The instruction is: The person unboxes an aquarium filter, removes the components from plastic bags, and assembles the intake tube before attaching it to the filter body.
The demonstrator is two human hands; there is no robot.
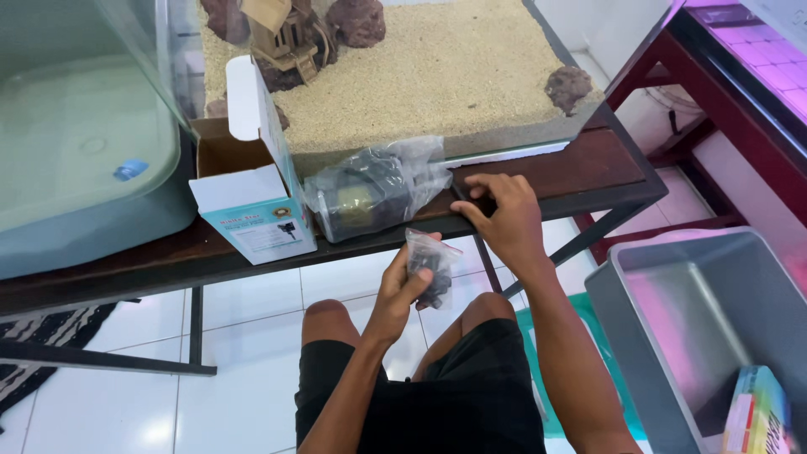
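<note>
My left hand (402,290) grips a small clear plastic bag (432,262) with dark parts inside, held below the table's front edge. On the dark wooden table (580,164), my right hand (503,214) rests with its fingers touching the tabletop at the edge. Just left of it lies a larger clear bag (374,187) wrapping a dark device with a yellowish part. An open white and teal cardboard box (250,181) stands beside that bag.
A glass tank (437,67) with sand, dark rocks and a wooden house ornament sits behind the bags. Another glass tank (80,134) stands at the left. A grey plastic tub (698,319) holding a colourful box is on the floor at the right.
</note>
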